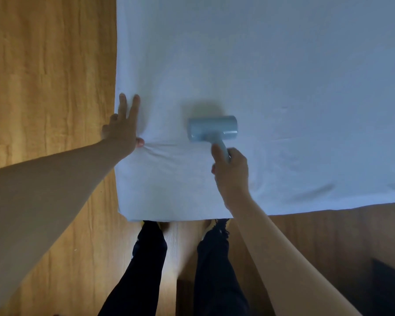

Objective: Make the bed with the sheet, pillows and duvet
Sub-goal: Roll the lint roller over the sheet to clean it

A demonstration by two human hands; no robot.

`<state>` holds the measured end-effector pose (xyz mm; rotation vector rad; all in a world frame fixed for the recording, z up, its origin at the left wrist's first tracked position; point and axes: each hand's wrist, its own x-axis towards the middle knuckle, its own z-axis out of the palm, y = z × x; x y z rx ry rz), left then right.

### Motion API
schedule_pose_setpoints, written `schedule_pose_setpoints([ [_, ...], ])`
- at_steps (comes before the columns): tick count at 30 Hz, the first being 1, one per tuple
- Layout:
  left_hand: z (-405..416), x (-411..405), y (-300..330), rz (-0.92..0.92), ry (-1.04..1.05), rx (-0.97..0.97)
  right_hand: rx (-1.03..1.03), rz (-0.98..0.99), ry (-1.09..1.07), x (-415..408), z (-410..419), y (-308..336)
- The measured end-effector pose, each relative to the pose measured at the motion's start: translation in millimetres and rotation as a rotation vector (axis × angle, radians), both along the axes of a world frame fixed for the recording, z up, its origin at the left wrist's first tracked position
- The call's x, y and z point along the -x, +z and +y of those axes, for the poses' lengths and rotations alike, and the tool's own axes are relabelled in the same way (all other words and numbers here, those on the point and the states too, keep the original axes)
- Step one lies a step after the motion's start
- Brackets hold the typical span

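Left hand (pixel 121 130) presses the sheet (pixel 283 76) (fingers straight); right hand (pixel 232 169) grips a roller (pixel 212 128).

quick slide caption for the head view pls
Left hand presses the white sheet flat at the bed's edge while the right hand runs a grey-blue lint roller over it.

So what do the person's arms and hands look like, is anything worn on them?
Both arms are bare from the hands up to the frame edge: no sleeves show. The left hand and right hand wear no gloves, and no rings, watch or bracelets are visible. Below them, the legs are in dark trousers.
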<state>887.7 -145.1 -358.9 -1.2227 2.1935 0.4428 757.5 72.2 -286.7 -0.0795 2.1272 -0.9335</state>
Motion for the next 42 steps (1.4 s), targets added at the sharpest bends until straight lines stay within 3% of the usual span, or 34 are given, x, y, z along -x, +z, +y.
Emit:
schedule_pose_setpoints([
  [5, 0.3, 0.1, 0.0, 0.005, 0.002, -0.008, -0.147, -0.03, 0.003, -10.7, -9.4, -0.3],
  [18, -0.8, -2.5, 0.6, 0.03, 0.002, -0.019, -0.459, -0.24, 0.064, -122.0, 176.5, 21.1],
  [23, 0.5, -0.1, -0.2, 0.004, -0.012, 0.011, -0.375, -0.166, 0.047, -131.0, 176.7, 35.8],
  [29, 15.3, -1.1, 1.4, 0.076, -0.172, 0.138, -0.092, -0.09, -0.024, -73.9, 113.7, 30.2],
  [33, 35.7, 15.3, 8.4, 0.193, -0.17, -0.076, -0.019, -0.011, -0.136, 1.8, 57.1, 9.1],
  [37, 50.0, 40.7, 16.7, 0.071, -0.03, -0.24, -0.001, -0.083, -0.157, 67.7, 22.2, -3.8],
  [42, 77.4, 56.6, 3.4, 0.0, -0.026, -0.067, -0.086, -0.16, -0.093, 107.7, 28.2, -18.6],
])
